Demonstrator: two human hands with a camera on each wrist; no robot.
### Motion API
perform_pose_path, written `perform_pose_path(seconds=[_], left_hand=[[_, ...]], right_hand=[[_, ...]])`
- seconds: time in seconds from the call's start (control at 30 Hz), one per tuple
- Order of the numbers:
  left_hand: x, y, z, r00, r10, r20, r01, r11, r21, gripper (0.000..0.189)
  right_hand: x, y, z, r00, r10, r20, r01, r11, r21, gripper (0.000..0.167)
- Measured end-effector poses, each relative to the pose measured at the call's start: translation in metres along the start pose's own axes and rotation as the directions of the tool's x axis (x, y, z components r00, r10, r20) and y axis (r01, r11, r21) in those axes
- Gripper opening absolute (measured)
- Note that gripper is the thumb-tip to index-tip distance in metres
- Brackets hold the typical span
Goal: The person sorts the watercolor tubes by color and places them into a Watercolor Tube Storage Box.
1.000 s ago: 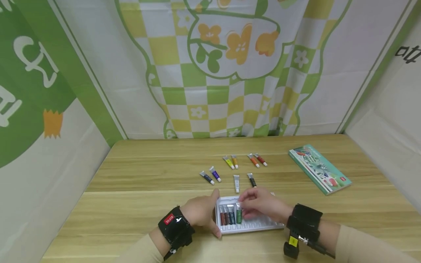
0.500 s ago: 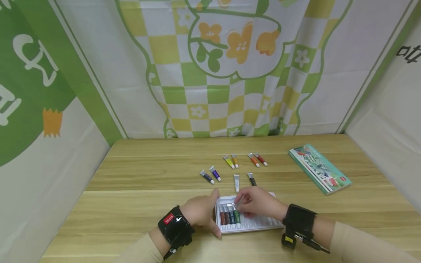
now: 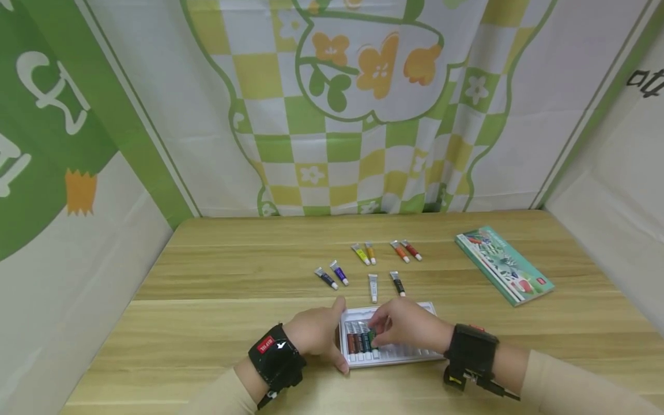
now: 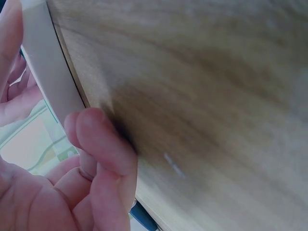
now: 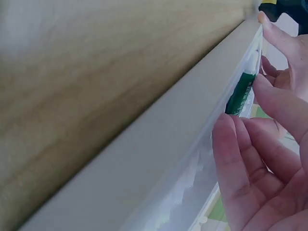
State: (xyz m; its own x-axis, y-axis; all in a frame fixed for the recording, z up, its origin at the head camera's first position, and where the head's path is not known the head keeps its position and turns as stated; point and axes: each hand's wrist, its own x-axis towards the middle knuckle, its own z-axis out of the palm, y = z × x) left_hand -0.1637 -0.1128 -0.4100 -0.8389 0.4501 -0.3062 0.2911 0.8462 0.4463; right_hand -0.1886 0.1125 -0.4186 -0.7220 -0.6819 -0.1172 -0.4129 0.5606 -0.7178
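A white plastic tray holds several paint tubes side by side at its left end, brown to dark blue. My left hand grips the tray's left end, thumb toward the front corner and fingers toward the back one. In the left wrist view, bent fingers lie against the tray's side wall. My right hand reaches over the tray and pinches a green paint tube at the right of the row. Its thumb and fingertips partly cover that tube.
Behind the tray lie a white tube, a black tube, a dark blue tube and a violet tube. Farther back are a yellow tube and an orange tube. A teal illustrated box lies at the right.
The green tube has moved left to sit beside the other tubes in the tray. My right hand went with it, its fingers now lower along the tube. The left hand has stayed put.
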Motion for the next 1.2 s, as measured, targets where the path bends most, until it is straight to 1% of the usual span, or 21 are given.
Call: perform_pose_path(seconds=[0.2,0.33,0.4,0.47,0.57,0.77,0.93,1.13,1.2], left_hand=[[0.000,0.000,0.001,1.000,0.005,0.003,-0.005,1.000,-0.002,0.096],[0.000,-0.001,0.001,1.000,0.006,-0.001,-0.006,1.000,-0.004,0.093],[-0.001,-0.002,0.002,1.000,0.004,-0.002,-0.004,1.000,-0.006,0.094],[-0.001,-0.002,0.002,1.000,0.001,-0.002,-0.001,1.000,-0.007,0.095],[-0.001,-0.001,0.003,1.000,0.000,0.001,0.000,1.000,-0.010,0.096],[0.001,-0.002,0.002,1.000,-0.013,0.004,0.013,1.000,-0.006,0.098],[0.001,-0.002,0.002,1.000,-0.021,0.006,0.021,1.000,-0.001,0.100],[0.001,-0.001,0.002,1.000,-0.016,0.007,0.016,1.000,0.005,0.099],[0.001,-0.001,0.002,1.000,-0.015,0.006,0.015,1.000,0.003,0.100]], right_hand=[[0.002,-0.003,0.003,1.000,0.009,0.010,-0.008,0.996,-0.085,0.017],[0.004,-0.008,0.003,0.999,0.011,0.031,-0.005,0.984,-0.176,0.016],[0.005,-0.011,0.002,0.999,0.001,0.043,0.008,0.976,-0.220,0.017],[0.004,-0.013,0.002,0.999,-0.002,0.053,0.015,0.970,-0.242,0.017],[0.002,-0.013,0.000,0.998,-0.003,0.059,0.017,0.971,-0.240,0.019],[-0.001,-0.012,-0.003,0.998,0.014,0.057,-0.003,0.983,-0.183,0.025],[-0.003,-0.011,-0.004,0.998,0.013,0.062,-0.002,0.985,-0.171,0.027],[-0.002,-0.009,-0.010,0.998,-0.049,0.047,0.057,0.979,-0.198,0.023],[0.000,-0.009,-0.015,0.997,-0.064,0.035,0.069,0.981,-0.182,0.021]])
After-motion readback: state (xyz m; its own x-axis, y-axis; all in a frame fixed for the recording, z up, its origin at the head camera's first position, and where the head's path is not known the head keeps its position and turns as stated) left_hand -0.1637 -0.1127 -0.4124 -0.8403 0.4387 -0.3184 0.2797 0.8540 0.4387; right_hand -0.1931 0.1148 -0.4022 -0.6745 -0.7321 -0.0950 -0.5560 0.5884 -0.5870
